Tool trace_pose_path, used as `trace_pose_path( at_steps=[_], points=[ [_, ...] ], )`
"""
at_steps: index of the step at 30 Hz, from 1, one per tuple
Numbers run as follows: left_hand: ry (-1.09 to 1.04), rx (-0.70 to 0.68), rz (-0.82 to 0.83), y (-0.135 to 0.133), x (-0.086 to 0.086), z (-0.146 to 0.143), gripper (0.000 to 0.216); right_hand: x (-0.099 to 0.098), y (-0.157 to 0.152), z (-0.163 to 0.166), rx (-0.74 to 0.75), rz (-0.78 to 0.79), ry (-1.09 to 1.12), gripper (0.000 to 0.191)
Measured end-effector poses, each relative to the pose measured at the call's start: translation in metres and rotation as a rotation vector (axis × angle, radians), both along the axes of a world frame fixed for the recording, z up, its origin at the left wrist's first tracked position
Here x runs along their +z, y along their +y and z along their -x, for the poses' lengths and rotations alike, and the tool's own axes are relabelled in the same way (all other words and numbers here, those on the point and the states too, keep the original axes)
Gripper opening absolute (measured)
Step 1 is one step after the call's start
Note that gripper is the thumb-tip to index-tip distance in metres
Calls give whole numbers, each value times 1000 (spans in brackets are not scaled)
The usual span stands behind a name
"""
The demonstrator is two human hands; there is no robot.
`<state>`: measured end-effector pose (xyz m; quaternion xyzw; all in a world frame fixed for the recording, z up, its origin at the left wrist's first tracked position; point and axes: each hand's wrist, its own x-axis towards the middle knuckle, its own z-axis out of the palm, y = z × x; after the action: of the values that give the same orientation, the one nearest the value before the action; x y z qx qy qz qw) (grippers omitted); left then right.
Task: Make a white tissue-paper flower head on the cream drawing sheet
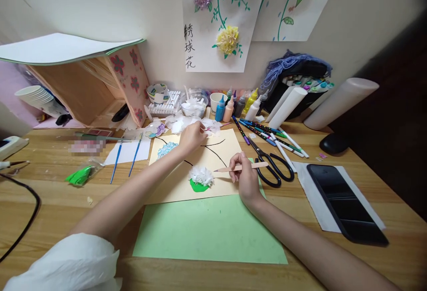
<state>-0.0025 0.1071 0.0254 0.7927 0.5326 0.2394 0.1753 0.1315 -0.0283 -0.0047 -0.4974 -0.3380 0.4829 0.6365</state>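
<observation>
My right hand (245, 175) grips a wooden pencil (240, 167) whose tip points left at a white tissue-paper flower (201, 175) stuck on a green patch (199, 187) of the cream sheet (220, 149). My left hand (192, 136) reaches to the sheet's far edge, fingers pinched on a small white tissue piece by the loose tissue pile (182, 123). A blue tissue flower (167, 149) sits at the sheet's left, with black drawn stems between. A green sheet (210, 231) lies nearer me.
Black scissors (271, 166) lie right of my right hand, with markers (270, 133) behind them. Glue bottles (233, 104), a tissue bowl (193, 104) and paint sticks stand at the back. A phone (345, 202) lies right. Two brushes (125, 157) and a cable (23, 220) lie left.
</observation>
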Motion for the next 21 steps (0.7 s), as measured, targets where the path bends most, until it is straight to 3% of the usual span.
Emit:
trace_pose_path(
  at_steps=[7, 11, 18, 21],
  points=[
    [-126, -19, 21, 1, 0, -1, 14, 0, 0, 0, -1, 0, 13, 42],
    [-216, -77, 100, -8, 13, 12, 21, 1, 0, 0, 2, 15, 10, 42],
    [-496, -106, 381, -35, 34, 35, 27, 1, -1, -1, 12, 24, -19, 41],
    [-473, -101, 322, -28, 44, 45, 26, 0, -2, -1, 12, 34, -24, 43]
  ],
)
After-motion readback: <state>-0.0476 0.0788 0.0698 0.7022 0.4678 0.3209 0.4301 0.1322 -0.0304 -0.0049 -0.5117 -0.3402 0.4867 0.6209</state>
